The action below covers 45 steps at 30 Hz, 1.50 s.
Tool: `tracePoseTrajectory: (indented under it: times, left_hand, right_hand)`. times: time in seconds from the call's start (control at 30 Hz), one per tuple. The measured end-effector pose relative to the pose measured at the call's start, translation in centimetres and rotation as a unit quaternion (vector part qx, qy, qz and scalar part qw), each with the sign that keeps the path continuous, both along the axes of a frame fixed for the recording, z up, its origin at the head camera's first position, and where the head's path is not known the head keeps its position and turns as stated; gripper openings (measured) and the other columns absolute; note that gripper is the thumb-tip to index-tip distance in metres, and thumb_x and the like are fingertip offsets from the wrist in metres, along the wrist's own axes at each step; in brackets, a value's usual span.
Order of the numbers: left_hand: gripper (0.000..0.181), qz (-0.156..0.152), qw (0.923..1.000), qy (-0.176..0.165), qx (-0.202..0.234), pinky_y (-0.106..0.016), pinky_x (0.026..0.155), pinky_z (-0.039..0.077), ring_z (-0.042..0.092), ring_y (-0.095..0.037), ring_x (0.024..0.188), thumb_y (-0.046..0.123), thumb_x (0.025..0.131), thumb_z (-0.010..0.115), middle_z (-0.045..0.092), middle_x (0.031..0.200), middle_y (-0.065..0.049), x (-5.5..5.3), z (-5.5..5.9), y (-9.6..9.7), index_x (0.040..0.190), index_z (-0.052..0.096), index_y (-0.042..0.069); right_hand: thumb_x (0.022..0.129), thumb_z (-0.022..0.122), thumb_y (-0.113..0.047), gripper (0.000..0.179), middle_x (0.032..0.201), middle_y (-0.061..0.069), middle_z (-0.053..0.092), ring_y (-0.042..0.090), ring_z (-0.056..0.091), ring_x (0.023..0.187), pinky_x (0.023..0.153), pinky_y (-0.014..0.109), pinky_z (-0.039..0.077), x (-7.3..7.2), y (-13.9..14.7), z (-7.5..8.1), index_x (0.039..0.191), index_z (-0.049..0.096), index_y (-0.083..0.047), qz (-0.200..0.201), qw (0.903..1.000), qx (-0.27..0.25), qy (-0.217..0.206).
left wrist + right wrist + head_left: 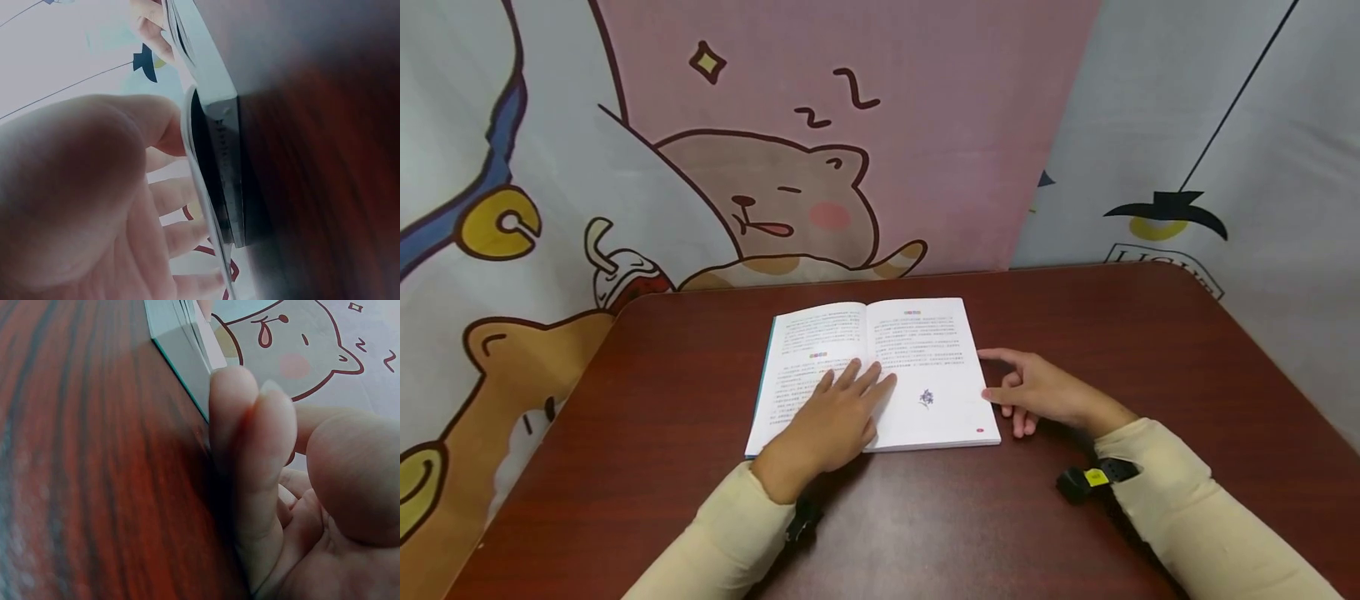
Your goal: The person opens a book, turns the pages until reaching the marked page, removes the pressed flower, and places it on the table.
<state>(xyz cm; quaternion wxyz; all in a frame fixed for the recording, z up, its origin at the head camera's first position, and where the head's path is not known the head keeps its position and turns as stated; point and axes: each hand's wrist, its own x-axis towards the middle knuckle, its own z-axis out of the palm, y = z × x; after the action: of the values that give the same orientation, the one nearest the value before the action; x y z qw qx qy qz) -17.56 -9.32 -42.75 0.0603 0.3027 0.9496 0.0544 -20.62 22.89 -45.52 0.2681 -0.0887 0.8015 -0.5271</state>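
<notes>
An open book (917, 354) lies on the dark red-brown table, its pages printed with lines of text and a small purple flower drawing on the right page. My left hand (835, 417) rests across the lower middle of the spread, fingers apart, over the left page and the fold. At the book's right edge is my right hand (1037, 387), with forefinger and thumb tips at the page edge, spaced apart, and the other fingers bent under. In the left wrist view the book's thick lower edge (222, 156) shows, the near page lifting in a curve beside the thumb.
The table (925, 525) reaches out on every side of the book. Behind it hangs a cloth (955, 125) with cartoon animals. Each wrist wears a dark strap, the right one (1093, 477) with a yellow tag, below pale sleeves.
</notes>
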Motion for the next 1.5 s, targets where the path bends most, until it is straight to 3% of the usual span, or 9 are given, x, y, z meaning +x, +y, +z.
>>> tracePoseTrajectory:
  times: [0.23,0.4,0.63,0.9,1.5]
  left_hand:
    - [0.056,-0.023,0.9996,0.004,0.015,-0.064,0.115,0.03,0.032,-0.036,0.15,0.019,0.1,0.054,0.037,0.161,-0.009,0.13,0.18,0.02,0.154,0.041,0.022]
    - [0.055,-0.031,0.9993,-0.012,0.019,-0.071,0.113,0.025,0.031,-0.031,0.151,0.041,0.103,0.049,0.032,0.163,-0.005,0.25,0.17,0.12,0.155,0.038,0.027]
    - [0.071,-0.029,0.9994,-0.015,0.011,-0.071,0.113,0.023,0.03,-0.028,0.152,0.063,0.095,0.053,0.03,0.165,-0.004,0.29,0.08,0.26,0.156,0.036,0.031]
    - [0.075,-0.036,0.9991,-0.021,0.011,-0.071,0.113,0.024,0.03,-0.029,0.152,0.062,0.092,0.059,0.03,0.164,-0.004,0.57,-0.39,0.45,0.156,0.036,0.031]
    - [0.072,-0.032,0.9992,-0.019,0.014,-0.071,0.114,0.022,0.029,-0.029,0.152,0.062,0.094,0.056,0.03,0.165,-0.004,0.39,-0.28,0.21,0.156,0.036,0.031]
  right_hand:
    - [0.095,0.069,-0.022,0.077,0.073,0.013,0.059,0.02,0.064,0.047,0.044,0.036,0.054,-0.06,-0.08,0.17,0.157,0.025,-0.011,0.002,1.0,-0.002,0.004]
    - [0.095,0.069,-0.022,0.078,0.072,0.012,0.059,0.019,0.064,0.047,0.044,0.036,0.054,-0.09,-0.12,0.17,0.157,0.024,-0.01,0.003,1.0,-0.005,0.001]
    - [0.094,0.07,-0.022,0.078,0.072,0.012,0.058,0.02,0.064,0.046,0.044,0.036,0.054,-0.07,-0.04,0.05,0.157,0.025,-0.011,-0.002,1.0,-0.003,0.002]
    - [0.094,0.071,-0.022,0.079,0.071,0.013,0.058,0.02,0.064,0.046,0.044,0.035,0.054,0.51,0.23,-0.23,0.157,0.024,-0.01,-0.008,0.9999,-0.001,-0.008]
    - [0.095,0.069,-0.022,0.077,0.071,0.012,0.057,0.019,0.064,0.046,0.044,0.034,0.054,0.13,-0.11,0.08,0.157,0.024,-0.01,-0.006,0.9999,-0.005,-0.008]
